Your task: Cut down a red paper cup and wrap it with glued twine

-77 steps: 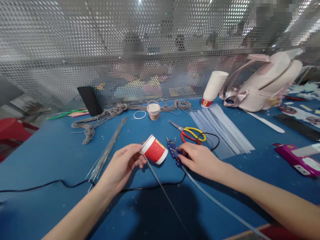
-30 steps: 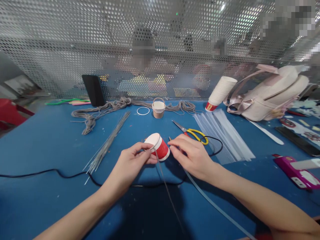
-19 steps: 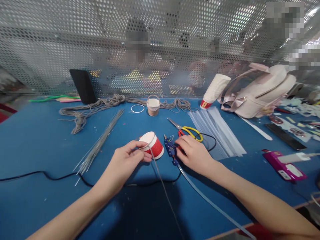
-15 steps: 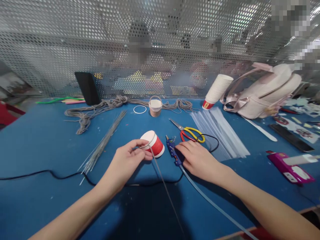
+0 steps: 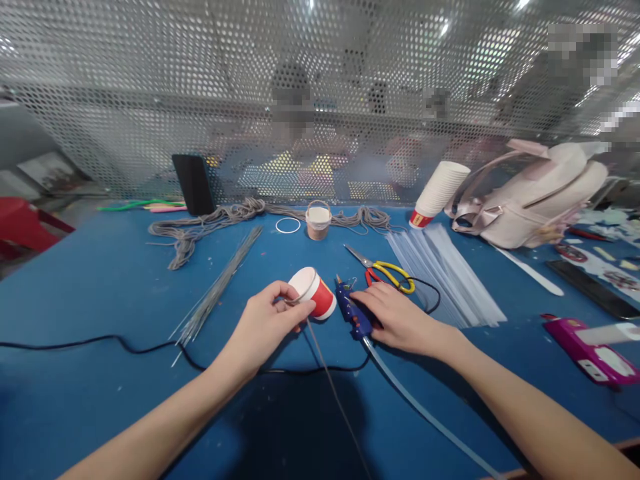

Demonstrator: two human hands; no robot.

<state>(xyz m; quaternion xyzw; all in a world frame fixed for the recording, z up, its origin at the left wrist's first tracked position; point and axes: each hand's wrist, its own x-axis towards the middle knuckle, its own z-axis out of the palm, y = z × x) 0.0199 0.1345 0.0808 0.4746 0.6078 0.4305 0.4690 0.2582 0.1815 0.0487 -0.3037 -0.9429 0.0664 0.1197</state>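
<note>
My left hand (image 5: pixel 280 317) pinches the rim of a red-and-white paper cup (image 5: pixel 324 300), which lies tipped with its open end toward the hand. A thin grey cord (image 5: pixel 330 383) runs round the cup's rim and trails down to the front edge of view. To the right, my right hand (image 5: pixel 400 313) has its fingers curled over a blue glue gun (image 5: pixel 353 313) on the table, its nozzle pointing away. From the gun's rear a long pale glue stick (image 5: pixel 415 400) stretches toward the front right. Behind the right hand lie scissors (image 5: pixel 387 270) with red and yellow handles.
A small cord-wrapped bucket (image 5: pixel 318 223) stands at the back beside a white ring (image 5: pixel 288 225). Around lie grey cord (image 5: pixel 220 217), thin wires (image 5: pixel 220 287), clear glue sticks (image 5: pixel 445 273), stacked cups (image 5: pixel 443 193), a backpack (image 5: pixel 530 193), a black phone-like slab (image 5: pixel 193 185) and a magenta device (image 5: pixel 590 350).
My left thumb has moved up onto the cup's side. The right hand's fingers have closed further over the glue gun. The whole view has shifted slightly.
</note>
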